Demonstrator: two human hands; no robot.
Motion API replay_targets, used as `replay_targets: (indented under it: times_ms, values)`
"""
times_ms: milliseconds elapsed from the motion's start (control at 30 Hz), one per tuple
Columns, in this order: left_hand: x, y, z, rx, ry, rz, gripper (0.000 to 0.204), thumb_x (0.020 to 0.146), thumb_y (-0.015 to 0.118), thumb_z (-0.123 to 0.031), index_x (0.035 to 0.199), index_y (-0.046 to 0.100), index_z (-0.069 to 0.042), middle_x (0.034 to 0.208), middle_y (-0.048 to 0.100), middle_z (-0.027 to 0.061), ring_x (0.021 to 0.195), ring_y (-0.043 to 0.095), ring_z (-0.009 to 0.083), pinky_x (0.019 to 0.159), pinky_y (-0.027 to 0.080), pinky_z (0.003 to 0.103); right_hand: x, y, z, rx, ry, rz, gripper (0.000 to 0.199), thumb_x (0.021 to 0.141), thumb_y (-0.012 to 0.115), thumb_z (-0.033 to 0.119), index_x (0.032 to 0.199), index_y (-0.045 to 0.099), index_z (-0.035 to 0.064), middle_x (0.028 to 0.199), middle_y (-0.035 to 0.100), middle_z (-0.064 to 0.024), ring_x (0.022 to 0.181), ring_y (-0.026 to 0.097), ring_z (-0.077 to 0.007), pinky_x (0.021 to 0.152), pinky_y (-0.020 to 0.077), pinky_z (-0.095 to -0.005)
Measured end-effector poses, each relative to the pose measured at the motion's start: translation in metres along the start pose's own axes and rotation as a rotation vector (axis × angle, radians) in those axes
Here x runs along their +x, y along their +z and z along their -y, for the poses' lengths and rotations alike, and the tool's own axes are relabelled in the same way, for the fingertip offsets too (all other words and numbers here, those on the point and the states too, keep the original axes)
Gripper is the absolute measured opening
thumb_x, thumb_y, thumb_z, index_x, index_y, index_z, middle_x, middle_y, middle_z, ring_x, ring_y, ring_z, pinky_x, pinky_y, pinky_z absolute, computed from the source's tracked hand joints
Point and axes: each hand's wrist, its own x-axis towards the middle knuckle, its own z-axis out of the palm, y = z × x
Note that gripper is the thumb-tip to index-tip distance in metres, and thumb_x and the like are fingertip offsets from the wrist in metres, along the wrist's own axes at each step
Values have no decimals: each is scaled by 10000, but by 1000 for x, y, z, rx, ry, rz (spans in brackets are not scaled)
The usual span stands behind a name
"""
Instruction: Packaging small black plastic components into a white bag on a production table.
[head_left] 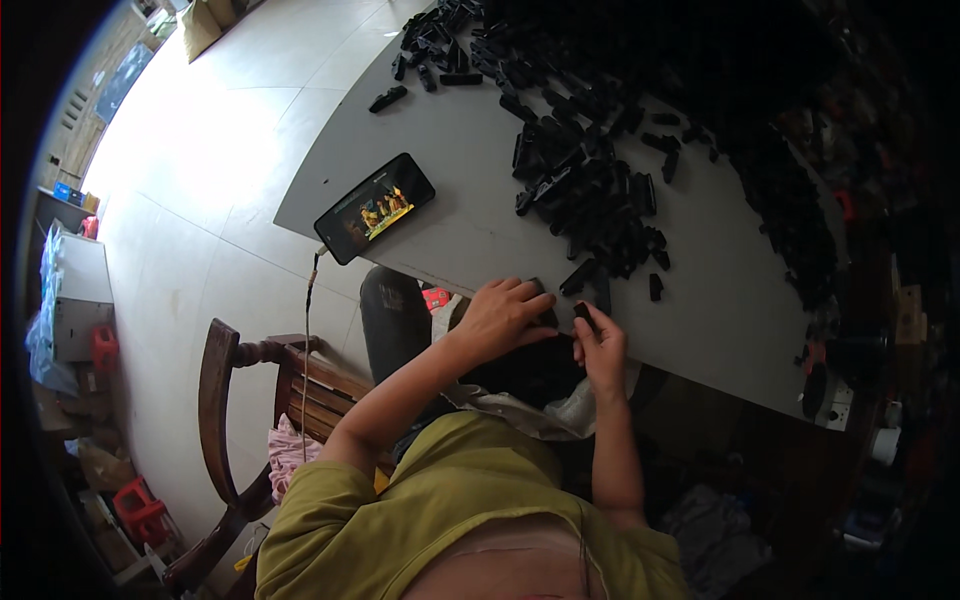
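Note:
My right hand (pixel 602 352) pinches a small black plastic piece (pixel 584 314) between thumb and fingers at the near edge of the grey table (pixel 460 235). Close to its left, my left hand (pixel 500 318) has its fingers curled together. Something dark shows at those fingertips, too hidden to name. Just beyond both hands lies a heap of black plastic pieces (pixel 590 190), long and narrow. Beneath the hands, a whitish sack (pixel 565 418) hangs open at my lap, with dark contents.
A phone (pixel 375 208) showing a picture lies on the table's left, a charging cable (pixel 308 300) running off the edge. A wooden chair (pixel 225 420) stands at left. More black pieces (pixel 795 230) line the table's right. A red stool (pixel 140 510) sits at lower left.

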Motion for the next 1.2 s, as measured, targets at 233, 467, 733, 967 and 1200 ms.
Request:
replay_targets:
  times_ms: [233,467,733,967,1200]
  values:
    - [2,0,14,-184,88,5,294,750,669,-112,1021,558,-90,903,552,87,904,547,276,770,458,371,7,0,2,-508,-502,-60,204,856,667,91,1032,652,-11,797,594,-37,620,545,-98,529,429,-235]
    - [2,-2,30,-511,16,92,239,722,685,-24,937,582,-14,956,577,134,910,571,336,790,473,397,5,-5,22,-809,-618,66,268,760,722,41,1020,659,16,872,585,-77,687,598,-188,590,477,-292]
    - [7,-3,42,-565,82,123,203,699,705,-16,886,626,-17,958,621,112,937,594,303,813,487,369,8,-6,14,-764,-645,76,297,730,752,82,1015,685,36,755,564,-71,608,543,-203,545,424,-311]
    - [9,3,33,-550,140,173,232,689,710,-7,904,623,-15,970,616,113,935,585,311,824,482,377,1,3,12,-951,-684,77,307,726,763,191,1001,694,73,789,574,-58,664,595,-245,579,470,-329]
    - [1,-2,16,-405,141,173,286,739,686,-44,1010,596,-30,1034,575,116,976,560,312,846,473,380,26,-60,17,-800,-515,-446,210,863,655,173,1025,652,39,945,567,-79,715,576,-206,624,472,-310]
